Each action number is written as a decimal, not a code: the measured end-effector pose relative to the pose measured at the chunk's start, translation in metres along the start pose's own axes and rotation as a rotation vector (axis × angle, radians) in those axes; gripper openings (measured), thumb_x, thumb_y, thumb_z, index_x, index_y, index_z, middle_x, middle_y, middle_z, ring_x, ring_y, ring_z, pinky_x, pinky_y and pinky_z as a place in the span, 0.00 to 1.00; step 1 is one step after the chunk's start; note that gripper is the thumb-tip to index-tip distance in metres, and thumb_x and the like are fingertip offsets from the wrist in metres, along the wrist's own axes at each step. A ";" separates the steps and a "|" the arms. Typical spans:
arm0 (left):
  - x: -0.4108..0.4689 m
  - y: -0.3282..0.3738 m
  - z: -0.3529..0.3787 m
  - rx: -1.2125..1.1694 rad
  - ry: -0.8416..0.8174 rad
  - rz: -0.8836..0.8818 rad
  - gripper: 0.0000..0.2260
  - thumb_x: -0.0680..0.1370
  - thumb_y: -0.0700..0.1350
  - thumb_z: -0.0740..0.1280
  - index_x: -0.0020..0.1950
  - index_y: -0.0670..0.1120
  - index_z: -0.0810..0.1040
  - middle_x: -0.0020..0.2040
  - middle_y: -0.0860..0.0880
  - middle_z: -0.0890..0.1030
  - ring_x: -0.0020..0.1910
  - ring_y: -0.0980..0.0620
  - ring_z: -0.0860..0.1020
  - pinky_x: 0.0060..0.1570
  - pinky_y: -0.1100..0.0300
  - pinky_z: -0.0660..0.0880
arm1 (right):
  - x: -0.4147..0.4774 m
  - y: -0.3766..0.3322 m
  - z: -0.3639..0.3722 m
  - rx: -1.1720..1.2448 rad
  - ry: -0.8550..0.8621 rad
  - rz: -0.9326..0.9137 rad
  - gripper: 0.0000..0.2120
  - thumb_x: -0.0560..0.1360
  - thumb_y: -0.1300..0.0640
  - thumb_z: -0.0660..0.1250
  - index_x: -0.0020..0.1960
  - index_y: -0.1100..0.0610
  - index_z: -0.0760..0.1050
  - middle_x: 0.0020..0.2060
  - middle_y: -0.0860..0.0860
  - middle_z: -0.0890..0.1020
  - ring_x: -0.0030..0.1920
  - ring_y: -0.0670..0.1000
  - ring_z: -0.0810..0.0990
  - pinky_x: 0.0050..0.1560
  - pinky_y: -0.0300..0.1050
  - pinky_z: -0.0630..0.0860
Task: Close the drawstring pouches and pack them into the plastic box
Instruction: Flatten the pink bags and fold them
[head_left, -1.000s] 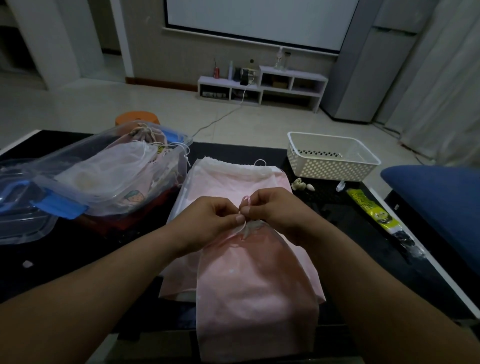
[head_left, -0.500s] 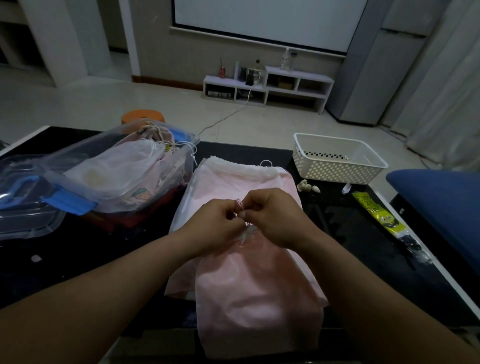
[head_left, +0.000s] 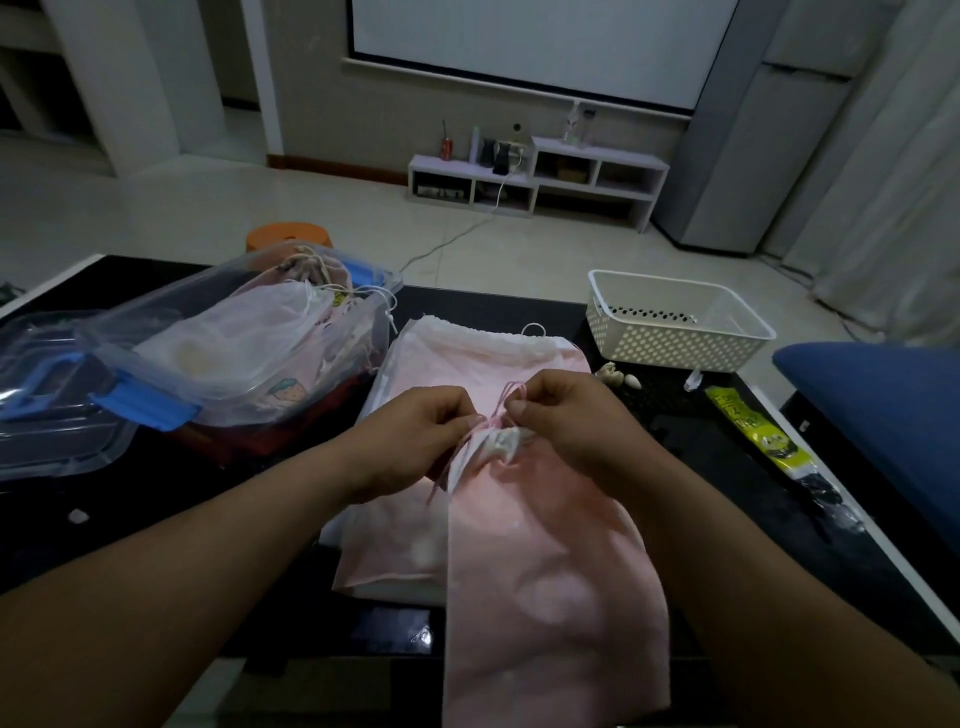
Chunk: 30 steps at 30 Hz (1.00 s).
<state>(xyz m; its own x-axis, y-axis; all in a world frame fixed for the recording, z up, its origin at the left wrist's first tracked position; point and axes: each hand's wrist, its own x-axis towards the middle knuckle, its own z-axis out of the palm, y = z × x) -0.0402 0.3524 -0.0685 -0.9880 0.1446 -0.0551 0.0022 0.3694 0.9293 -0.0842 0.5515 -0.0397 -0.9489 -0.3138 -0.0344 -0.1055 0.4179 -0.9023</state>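
A pink drawstring pouch (head_left: 550, 582) lies in front of me on the black table, its neck gathered tight. My left hand (head_left: 410, 441) and my right hand (head_left: 566, 415) each pinch the thin pink drawstring (head_left: 498, 415) at that bunched neck. Beneath it lies a stack of flat pink pouches (head_left: 467, 358) with their mouths open. At the left stands the clear plastic box (head_left: 228, 374) with blue latches, filled with several closed pouches.
The clear box lid (head_left: 47, 415) lies at the far left. A white perforated basket (head_left: 675, 322) stands at the back right, small shells (head_left: 615, 374) beside it. A yellow packet (head_left: 763, 431) lies near the table's right edge, next to a blue seat (head_left: 883, 415).
My hands have drawn slightly apart, and loops of the pink cord now show between them above the gathered neck. The view has shifted a little.
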 end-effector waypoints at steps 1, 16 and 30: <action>0.000 -0.001 -0.003 0.088 0.013 0.019 0.11 0.84 0.48 0.67 0.46 0.41 0.78 0.38 0.45 0.82 0.34 0.53 0.77 0.33 0.60 0.76 | 0.001 0.002 -0.003 0.006 0.017 0.028 0.05 0.80 0.61 0.72 0.45 0.58 0.83 0.39 0.54 0.87 0.38 0.50 0.85 0.38 0.42 0.81; -0.004 -0.033 -0.014 0.521 0.131 0.066 0.09 0.80 0.50 0.70 0.42 0.48 0.75 0.39 0.53 0.81 0.41 0.51 0.79 0.37 0.57 0.71 | 0.005 0.021 0.004 -0.152 0.006 -0.014 0.08 0.81 0.47 0.69 0.48 0.51 0.79 0.47 0.49 0.85 0.45 0.51 0.82 0.45 0.54 0.81; -0.011 0.001 -0.018 -0.088 0.272 -0.285 0.27 0.77 0.69 0.65 0.63 0.48 0.77 0.57 0.47 0.82 0.52 0.48 0.81 0.53 0.49 0.80 | 0.023 0.029 -0.010 -0.408 0.211 -0.021 0.17 0.79 0.54 0.66 0.38 0.67 0.75 0.35 0.64 0.80 0.34 0.58 0.75 0.35 0.51 0.71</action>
<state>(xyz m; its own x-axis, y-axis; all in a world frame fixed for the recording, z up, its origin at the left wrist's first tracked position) -0.0321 0.3346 -0.0608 -0.9521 -0.2045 -0.2273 -0.2791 0.2780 0.9191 -0.1124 0.5649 -0.0620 -0.9807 -0.1629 0.1085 -0.1937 0.7281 -0.6575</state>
